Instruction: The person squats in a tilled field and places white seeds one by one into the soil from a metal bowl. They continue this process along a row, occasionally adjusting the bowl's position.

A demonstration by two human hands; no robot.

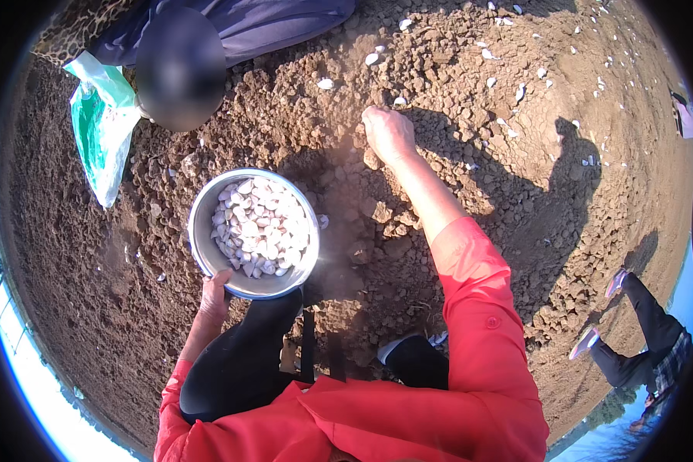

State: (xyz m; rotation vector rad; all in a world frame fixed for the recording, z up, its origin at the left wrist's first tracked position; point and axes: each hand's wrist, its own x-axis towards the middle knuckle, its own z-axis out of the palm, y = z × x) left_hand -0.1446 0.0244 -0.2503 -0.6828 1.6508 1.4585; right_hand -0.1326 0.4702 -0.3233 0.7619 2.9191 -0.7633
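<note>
My left hand (pixel 215 295) grips the near rim of a round stainless-steel bowl (pixel 198 242), its thumb over the edge. Many pale garlic cloves (pixel 260 225) lie in the bowl, which is by my left knee. My right hand (pixel 388 134) reaches forward, low over the loose soil, with its fingers curled together; whether a clove is between the fingertips is hidden. Just beyond that hand a garlic clove (pixel 400 101) lies on the ground. Further cloves are scattered over the brown soil ahead and to the right, one of them a white clove (pixel 325 84).
Close by at the upper left is a person in dark trousers (pixel 283 23), beside a green and white plastic bag (pixel 107 127). At the right another person (pixel 652 341) walks on the field. Clods of soil (pixel 381 212) lie between my hands.
</note>
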